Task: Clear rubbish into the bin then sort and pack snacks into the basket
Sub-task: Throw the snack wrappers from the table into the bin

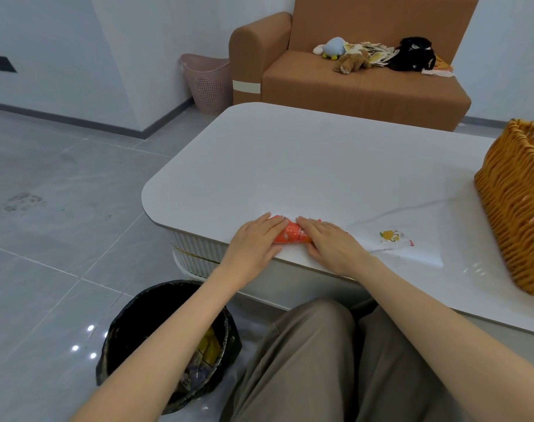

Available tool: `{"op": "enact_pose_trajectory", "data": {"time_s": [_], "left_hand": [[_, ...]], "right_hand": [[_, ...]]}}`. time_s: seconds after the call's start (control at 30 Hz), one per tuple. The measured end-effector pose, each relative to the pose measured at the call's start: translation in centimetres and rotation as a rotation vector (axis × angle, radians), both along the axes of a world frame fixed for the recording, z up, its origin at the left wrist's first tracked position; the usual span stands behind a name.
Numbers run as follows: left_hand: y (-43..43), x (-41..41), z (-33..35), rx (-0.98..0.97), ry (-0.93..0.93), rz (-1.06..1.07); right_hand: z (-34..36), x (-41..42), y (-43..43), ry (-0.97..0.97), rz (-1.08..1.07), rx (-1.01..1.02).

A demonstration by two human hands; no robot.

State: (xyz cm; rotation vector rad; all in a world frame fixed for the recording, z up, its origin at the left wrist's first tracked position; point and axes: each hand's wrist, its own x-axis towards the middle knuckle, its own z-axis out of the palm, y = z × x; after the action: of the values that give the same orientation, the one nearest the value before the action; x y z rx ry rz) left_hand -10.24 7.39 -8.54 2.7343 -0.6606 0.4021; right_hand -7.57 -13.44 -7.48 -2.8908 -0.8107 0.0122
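Orange packet [291, 235] lies lengthwise along the table [320, 166] edge, left hand [253, 242] and right hand [332, 245] pressing its ends flat-fingered; basket [515, 208] off right.

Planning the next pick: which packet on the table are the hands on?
The orange-red packet, under left hand and right hand; the white fruit-printed packet lies untouched.

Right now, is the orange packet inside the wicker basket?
No, the orange packet lies on the table under the left hand and right hand, apart from the wicker basket.
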Motion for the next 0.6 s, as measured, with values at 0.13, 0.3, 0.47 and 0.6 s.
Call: {"op": "enact_pose_trajectory", "data": {"time_s": [0.13, 0.3, 0.47, 0.6], "left_hand": [[-0.3, 0.0, -1.0, -0.014, 0.046, 0.074], [-0.9, 0.0, -0.2, -0.065, -0.118, 0.071], [1.4, -2.6, 1.0, -0.116, -0.244, 0.087], [5.6, -5.2, 1.8, -0.193, -0.255, 0.249]], "right_hand": [[0.1, 0.1, -0.1, 0.033, -0.05, 0.029], [0.4, -0.8, -0.5, -0.006, 0.016, 0.088], [1.6, -2.5, 0.7, -0.111, 0.096, 0.276], [2.4, -3.5, 3.5, -0.104, 0.048, 0.437]]}}
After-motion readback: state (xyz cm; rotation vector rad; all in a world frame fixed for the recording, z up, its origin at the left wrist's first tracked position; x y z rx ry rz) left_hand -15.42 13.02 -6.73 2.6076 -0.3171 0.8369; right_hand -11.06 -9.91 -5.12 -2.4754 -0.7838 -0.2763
